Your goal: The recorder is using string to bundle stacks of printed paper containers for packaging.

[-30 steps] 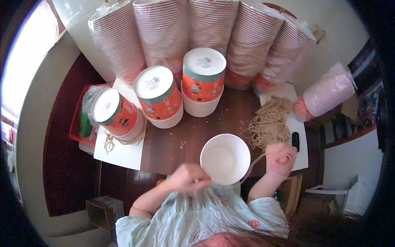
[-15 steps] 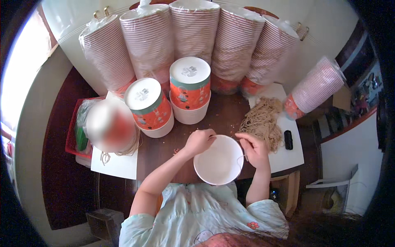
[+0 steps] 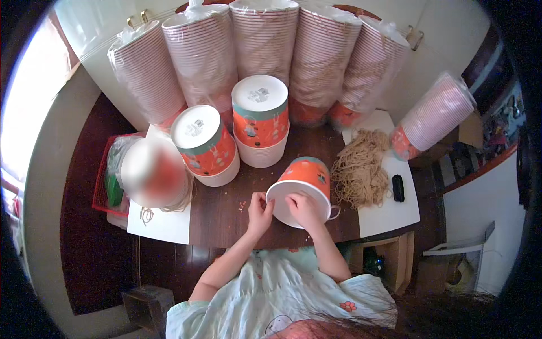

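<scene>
An orange paper bucket with a white inside lies tilted on the table, its open mouth towards me. My left hand is closed at the left edge of the mouth, its fingertips pinching the rim. Inside the mouth is my right hand, fingers curled and closed; whatever they pinch is hidden. A loop of thin cord sticks out from the bucket's right side. Beyond it, a heap of tan cords lies on white paper.
Two short bucket stacks stand upside down to the left. Tall wrapped bucket stacks line the back; another wrapped stack leans at right. A blurred round container, a red basket and a small black object flank these.
The bucket has tipped so that its orange side shows and its mouth faces me. My right hand has moved left from the right rim into the mouth; my left hand has come lower along the rim.
</scene>
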Demonstrator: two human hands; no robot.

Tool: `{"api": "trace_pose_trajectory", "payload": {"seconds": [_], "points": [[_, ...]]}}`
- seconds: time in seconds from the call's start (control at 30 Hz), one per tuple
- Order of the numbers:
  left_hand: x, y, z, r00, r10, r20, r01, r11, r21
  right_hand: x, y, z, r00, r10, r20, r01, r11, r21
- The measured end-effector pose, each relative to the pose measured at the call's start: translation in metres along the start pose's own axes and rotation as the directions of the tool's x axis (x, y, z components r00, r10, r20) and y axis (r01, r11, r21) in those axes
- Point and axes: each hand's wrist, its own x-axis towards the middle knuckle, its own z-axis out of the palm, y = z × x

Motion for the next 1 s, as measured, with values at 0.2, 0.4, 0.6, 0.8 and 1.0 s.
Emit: {"api": "trace_pose_trajectory", "payload": {"seconds": [0.2, 0.4, 0.6, 0.8, 1.0], "points": [[-0.007, -0.012, -0.009, 0.993, -0.118, -0.012, 0.117, 0.991, -0.062, -0.011, -0.002, 0.018, 0.956, 0.218, 0.194, -0.200, 0.974, -0.110], [-0.009, -0.018, -0.008, 0.996, -0.083, -0.035, 0.080, 0.992, -0.100, -0.016, 0.001, 0.031, 0.995, 0.039, 0.091, -0.041, 0.999, 0.023], [-0.012, -0.008, -0.004, 0.967, -0.252, 0.029, 0.243, 0.891, -0.382, -0.014, 0.003, 0.039, 0.984, 0.081, 0.160, -0.129, 0.940, 0.315], [-0.015, -0.011, -0.004, 0.911, -0.387, 0.142, 0.400, 0.750, -0.527, -0.006, 0.003, 0.039, 0.983, 0.110, 0.149, -0.144, 0.961, 0.236], [-0.019, -0.010, -0.003, 0.899, -0.406, 0.162, 0.420, 0.699, -0.579, -0.002, 0.008, 0.037, 0.988, 0.030, 0.149, -0.057, 0.981, 0.184]]}}
